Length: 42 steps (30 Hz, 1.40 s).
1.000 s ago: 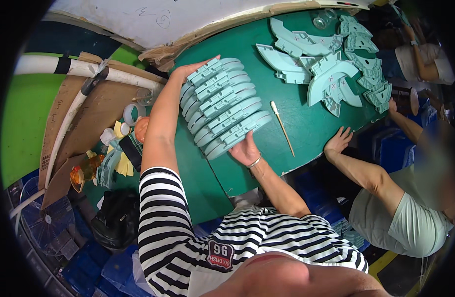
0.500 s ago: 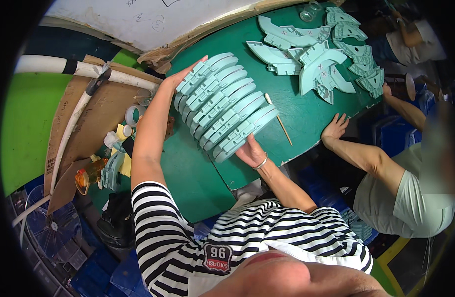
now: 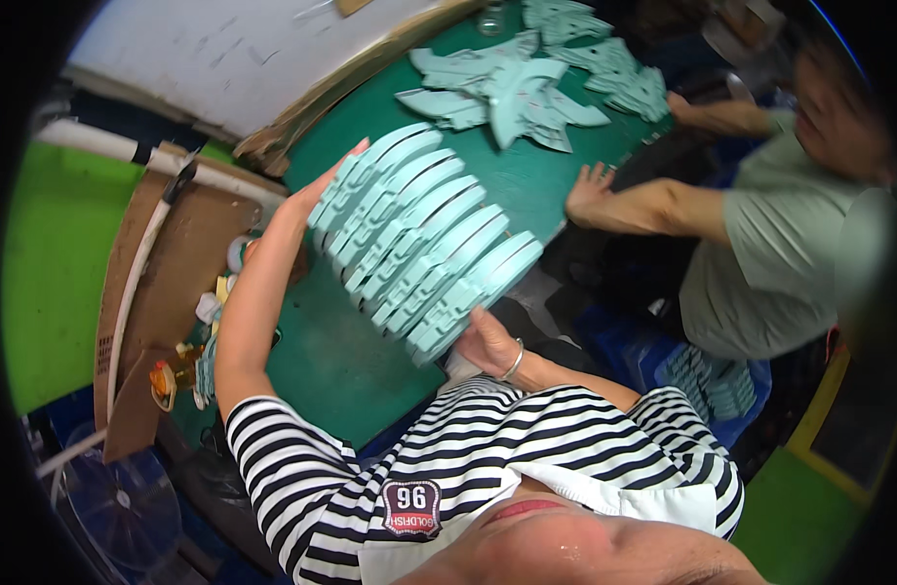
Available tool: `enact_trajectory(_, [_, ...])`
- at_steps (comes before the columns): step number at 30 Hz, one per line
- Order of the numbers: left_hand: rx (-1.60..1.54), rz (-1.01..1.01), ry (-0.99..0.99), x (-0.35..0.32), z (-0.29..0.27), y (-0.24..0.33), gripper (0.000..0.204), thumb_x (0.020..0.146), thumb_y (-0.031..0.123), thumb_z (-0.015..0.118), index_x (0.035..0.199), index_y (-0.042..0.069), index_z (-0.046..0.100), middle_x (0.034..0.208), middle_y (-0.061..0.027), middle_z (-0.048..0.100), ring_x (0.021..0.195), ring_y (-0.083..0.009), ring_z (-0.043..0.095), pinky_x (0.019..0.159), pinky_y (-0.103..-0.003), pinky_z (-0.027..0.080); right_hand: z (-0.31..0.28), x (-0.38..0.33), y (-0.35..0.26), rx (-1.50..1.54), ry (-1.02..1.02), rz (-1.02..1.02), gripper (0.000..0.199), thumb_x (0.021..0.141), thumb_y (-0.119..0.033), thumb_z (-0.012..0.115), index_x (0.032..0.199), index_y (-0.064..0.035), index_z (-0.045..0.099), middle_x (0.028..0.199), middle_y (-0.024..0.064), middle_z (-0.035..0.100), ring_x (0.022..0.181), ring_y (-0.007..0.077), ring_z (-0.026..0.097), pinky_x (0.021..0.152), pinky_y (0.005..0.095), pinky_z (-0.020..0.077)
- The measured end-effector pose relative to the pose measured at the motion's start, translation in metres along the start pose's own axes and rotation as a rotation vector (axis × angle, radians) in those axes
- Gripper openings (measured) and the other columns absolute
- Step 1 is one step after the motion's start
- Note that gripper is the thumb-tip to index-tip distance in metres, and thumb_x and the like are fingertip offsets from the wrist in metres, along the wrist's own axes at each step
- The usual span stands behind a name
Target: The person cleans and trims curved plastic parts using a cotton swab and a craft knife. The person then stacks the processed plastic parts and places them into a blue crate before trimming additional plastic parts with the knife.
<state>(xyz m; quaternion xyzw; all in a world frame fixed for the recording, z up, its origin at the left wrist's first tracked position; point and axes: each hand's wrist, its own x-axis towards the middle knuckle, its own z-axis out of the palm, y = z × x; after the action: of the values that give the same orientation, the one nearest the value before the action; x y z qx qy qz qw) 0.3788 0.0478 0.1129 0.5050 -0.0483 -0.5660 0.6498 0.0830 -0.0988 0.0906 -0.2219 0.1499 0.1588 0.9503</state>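
Note:
A row of several mint-green, curved plastic parts [image 3: 409,219] is clasped between my two hands, their arched faces pressed side by side. My left hand [image 3: 333,177] grips the far end, its fingers mostly hidden behind the parts. At the near end, my right hand [image 3: 488,343] presses with the thumb up against the last part; its other fingers are out of sight underneath. The row lies tilted over the green table [image 3: 336,361], its near right end reaching past the table edge. I cannot tell whether it still touches the tabletop.
More mint-green curved parts [image 3: 526,97] lie in an overlapping pile at the back, with others [image 3: 619,78] beside them. At the right, a co-worker's hand [image 3: 590,195] rests on the table edge. A blue crate [image 3: 751,400] of similar parts stands below. Cardboard [image 3: 166,292] and white pipes [image 3: 214,171] border the left.
The row of parts, held by both hands, has come nearer my body and over the table's edge. My view has shifted, and the co-worker shows more fully at the right.

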Motion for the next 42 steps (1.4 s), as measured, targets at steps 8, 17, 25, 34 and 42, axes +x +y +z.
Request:
enact_trajectory(8, [0.086, 0.028, 0.070, -0.025, 0.154, -0.053, 0.053, 0.091, 0.048, 0.038, 0.119, 0.006, 0.053, 0.104, -0.0053, 0.062, 0.090, -0.0138, 0.060, 0.080, -0.030, 0.050, -0.020, -0.134, -0.001, 0.096, -0.024, 0.013, 0.080, 0.077, -0.048, 0.062, 0.136, -0.0088, 0.026, 0.137, 0.0068, 0.033, 0.128, 0.0210, 0.027, 0.106, 0.0399, 0.0201])
enact_trajectory(17, [0.092, -0.177, -0.076, 0.072, 0.260, -0.143, 0.051, 0.091, 0.045, 0.041, 0.125, 0.008, 0.047, 0.108, -0.0103, 0.061, 0.092, -0.0216, 0.061, 0.085, -0.038, 0.050, -0.071, -0.306, -0.022, 0.229, 0.084, -0.144, 0.082, 0.071, -0.047, 0.069, 0.135, -0.0174, 0.028, 0.135, 0.0040, 0.035, 0.126, 0.0226, 0.029, 0.105, 0.0431, 0.0227])
enact_trajectory(25, [0.242, -0.304, -0.661, 0.212, 0.430, -0.163, 0.059, 0.092, 0.024, 0.047, 0.142, 0.026, 0.016, 0.130, -0.0050, 0.045, 0.110, -0.0167, 0.051, 0.092, -0.034, 0.045, -0.133, -0.400, -0.062, 0.436, 0.208, -0.467, 0.073, 0.074, -0.048, 0.065, 0.130, -0.0108, 0.035, 0.125, 0.0035, 0.046, 0.119, 0.0188, 0.041, 0.101, 0.0343, 0.0321])
enact_trajectory(34, [0.307, -0.464, -0.553, 0.356, 0.715, -0.245, 0.050, 0.092, 0.032, 0.045, 0.137, 0.017, 0.029, 0.124, -0.0061, 0.050, 0.108, -0.0188, 0.052, 0.094, -0.036, 0.042, -0.267, -0.554, -0.198, 0.622, 0.513, -0.990, 0.052, 0.088, -0.042, 0.050, 0.128, -0.0096, 0.040, 0.123, 0.0057, 0.051, 0.112, 0.0200, 0.049, 0.098, 0.0376, 0.0374])
enact_trajectory(42, [0.191, -0.664, -0.385, 0.458, 0.768, -0.349, 0.083, 0.078, 0.072, 0.037, 0.121, 0.002, 0.049, 0.117, -0.0139, 0.055, 0.102, -0.0259, 0.056, 0.090, -0.038, 0.045, -0.442, -0.617, -0.268, 0.411, 0.729, -0.907, 0.057, 0.090, -0.051, 0.039, 0.130, -0.0106, 0.040, 0.125, 0.0062, 0.050, 0.110, 0.0191, 0.051, 0.094, 0.0350, 0.0414])
